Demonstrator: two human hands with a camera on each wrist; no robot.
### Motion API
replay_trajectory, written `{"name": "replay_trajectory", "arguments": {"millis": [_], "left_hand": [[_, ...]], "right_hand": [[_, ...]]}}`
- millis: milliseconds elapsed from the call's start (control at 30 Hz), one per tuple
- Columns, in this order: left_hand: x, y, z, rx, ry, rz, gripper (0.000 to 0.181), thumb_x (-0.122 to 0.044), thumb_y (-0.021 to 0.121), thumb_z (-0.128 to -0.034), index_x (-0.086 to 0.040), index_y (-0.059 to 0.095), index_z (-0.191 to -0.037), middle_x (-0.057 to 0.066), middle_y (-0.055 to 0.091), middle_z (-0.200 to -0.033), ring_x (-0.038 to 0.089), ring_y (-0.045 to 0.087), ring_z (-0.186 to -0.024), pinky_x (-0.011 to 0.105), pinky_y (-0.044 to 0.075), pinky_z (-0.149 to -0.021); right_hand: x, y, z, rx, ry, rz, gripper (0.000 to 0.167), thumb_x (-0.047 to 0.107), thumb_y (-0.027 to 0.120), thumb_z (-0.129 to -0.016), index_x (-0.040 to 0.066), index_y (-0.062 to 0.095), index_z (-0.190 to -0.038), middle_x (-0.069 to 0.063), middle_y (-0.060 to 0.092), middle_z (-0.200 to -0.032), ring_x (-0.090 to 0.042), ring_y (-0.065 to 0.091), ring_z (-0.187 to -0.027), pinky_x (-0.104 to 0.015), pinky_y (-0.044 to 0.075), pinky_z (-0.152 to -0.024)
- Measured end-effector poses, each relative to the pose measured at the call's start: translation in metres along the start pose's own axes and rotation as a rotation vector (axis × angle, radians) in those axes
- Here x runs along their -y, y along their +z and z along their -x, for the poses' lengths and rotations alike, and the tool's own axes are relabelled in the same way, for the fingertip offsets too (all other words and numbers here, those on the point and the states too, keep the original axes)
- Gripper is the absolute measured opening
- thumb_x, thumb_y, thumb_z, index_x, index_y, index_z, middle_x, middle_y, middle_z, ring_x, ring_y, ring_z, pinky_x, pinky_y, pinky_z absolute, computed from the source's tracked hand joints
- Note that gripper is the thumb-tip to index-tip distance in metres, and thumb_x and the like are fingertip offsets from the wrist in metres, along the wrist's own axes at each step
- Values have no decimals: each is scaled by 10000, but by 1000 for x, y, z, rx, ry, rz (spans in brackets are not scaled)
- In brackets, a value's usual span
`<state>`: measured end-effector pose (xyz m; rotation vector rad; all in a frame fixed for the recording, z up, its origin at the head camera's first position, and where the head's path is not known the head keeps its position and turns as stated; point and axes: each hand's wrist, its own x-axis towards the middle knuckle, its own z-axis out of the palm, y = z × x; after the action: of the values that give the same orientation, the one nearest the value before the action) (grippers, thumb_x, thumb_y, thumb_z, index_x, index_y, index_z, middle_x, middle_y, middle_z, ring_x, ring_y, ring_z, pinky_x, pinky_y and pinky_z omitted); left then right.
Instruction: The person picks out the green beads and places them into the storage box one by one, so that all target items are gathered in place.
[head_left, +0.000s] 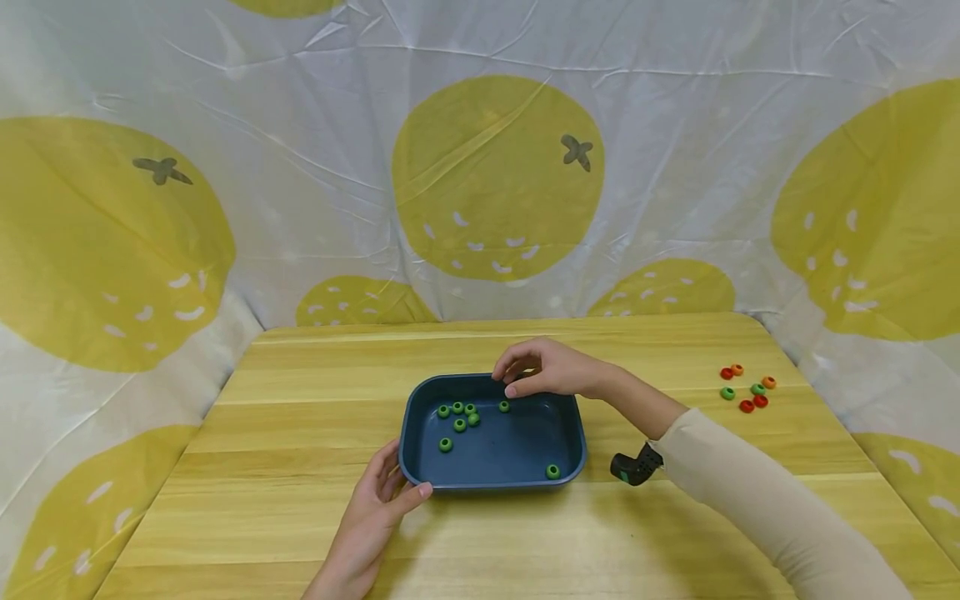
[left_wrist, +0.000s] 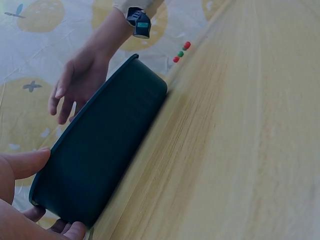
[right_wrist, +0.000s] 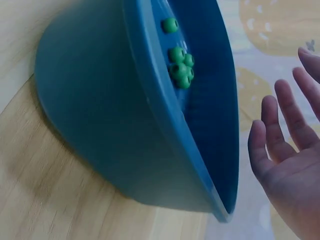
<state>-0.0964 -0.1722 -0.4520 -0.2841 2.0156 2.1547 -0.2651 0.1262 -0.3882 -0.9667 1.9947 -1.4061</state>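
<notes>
A dark blue plastic tray (head_left: 506, 454) rests on the wooden table with several green beads (head_left: 460, 425) in it, mostly grouped toward its left side. My left hand (head_left: 366, 521) grips the tray's near left corner, thumb at the rim and fingers around the outside. Over the far right part of the tray hovers my right hand (head_left: 558, 368), its fingers loosely bent and holding nothing. Just below its fingertips, one green bead (head_left: 504, 407) lies on the tray floor. Another bead (head_left: 552, 472) sits in the near right corner. In the right wrist view, the right palm (right_wrist: 295, 175) is bare.
At the table's right side lie loose beads: red (head_left: 747, 406), orange (head_left: 769, 382) and green (head_left: 727, 392). A black wrist device (head_left: 636, 467) hangs beneath the right sleeve. A cloth (head_left: 322, 208) printed with yellow fruit stands behind the table (head_left: 300, 417) and at its sides.
</notes>
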Motion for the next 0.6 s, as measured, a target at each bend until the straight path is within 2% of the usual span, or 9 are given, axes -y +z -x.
{"name": "replay_trajectory", "arguments": {"millis": [267, 600], "left_hand": [[1, -1, 1, 6, 13, -5, 829, -58, 793, -907, -62, 316, -1585, 172, 347, -1611, 390, 302, -1489, 548, 316, -1160], [2, -2, 0, 4, 15, -16, 829, -59, 787, -915, -61, 307, -1591, 174, 344, -1615, 387, 304, -1490, 537, 324, -1157]], "right_hand": [[-1, -8, 10, -19, -12, 14, 369, 100, 715, -989, -99, 621, -1285, -317, 579, -1302, -462, 558, -1242, -431, 521, -987], [-1, -18, 24, -54, 15, 16, 357, 108, 708, -995, -81, 627, -1287, -280, 592, -1311, -448, 560, -1251, -438, 531, -967]]}}
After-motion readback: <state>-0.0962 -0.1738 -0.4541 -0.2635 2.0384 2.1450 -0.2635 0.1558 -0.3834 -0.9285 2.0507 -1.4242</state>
